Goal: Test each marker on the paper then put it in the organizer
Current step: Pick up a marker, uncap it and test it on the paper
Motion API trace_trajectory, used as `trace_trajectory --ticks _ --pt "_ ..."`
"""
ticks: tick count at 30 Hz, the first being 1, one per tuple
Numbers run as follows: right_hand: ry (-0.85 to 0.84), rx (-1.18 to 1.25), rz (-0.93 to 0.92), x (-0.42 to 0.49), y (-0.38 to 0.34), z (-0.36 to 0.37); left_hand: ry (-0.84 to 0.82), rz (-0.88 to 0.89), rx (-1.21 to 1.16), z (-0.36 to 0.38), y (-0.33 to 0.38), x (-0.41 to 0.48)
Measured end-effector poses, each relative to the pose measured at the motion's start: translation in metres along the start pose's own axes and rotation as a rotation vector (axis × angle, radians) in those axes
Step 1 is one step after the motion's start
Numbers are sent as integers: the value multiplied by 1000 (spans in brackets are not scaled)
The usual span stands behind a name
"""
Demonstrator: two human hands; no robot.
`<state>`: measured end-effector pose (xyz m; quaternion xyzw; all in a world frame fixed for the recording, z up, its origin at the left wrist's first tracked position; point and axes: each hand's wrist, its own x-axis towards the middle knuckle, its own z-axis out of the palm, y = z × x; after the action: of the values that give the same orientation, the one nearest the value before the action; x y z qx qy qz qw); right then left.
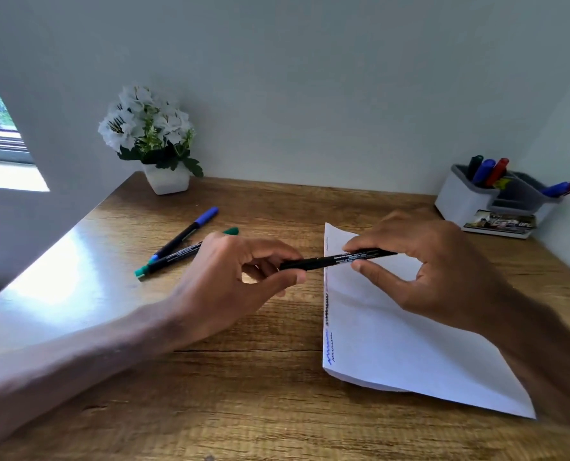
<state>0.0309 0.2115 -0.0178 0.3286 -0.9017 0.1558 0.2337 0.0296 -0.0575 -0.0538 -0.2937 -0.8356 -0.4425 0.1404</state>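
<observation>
Both hands hold one black marker level above the left edge of the white paper. My left hand pinches its left end, my right hand grips the barrel. Squiggles in blue and black run down the paper's left margin. A blue-capped marker and a green-capped marker lie on the desk to the left, the green one partly hidden by my left hand. The white and grey organizer stands at the back right with several markers in it.
A white pot of white flowers stands at the back left of the wooden desk. Walls close the desk at the back and right. A window is at the far left.
</observation>
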Motion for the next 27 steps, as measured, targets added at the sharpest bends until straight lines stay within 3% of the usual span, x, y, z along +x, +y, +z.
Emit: trace_trajectory --ticks 5,11,27 --pt "-91 39 -80 2 -19 17 23 127 72 10 5 -2" --pt "-85 107 -70 0 -16 16 51 250 138 10 6 -4" --pt "-69 82 -133 -3 -17 18 35 346 127 11 7 -3"
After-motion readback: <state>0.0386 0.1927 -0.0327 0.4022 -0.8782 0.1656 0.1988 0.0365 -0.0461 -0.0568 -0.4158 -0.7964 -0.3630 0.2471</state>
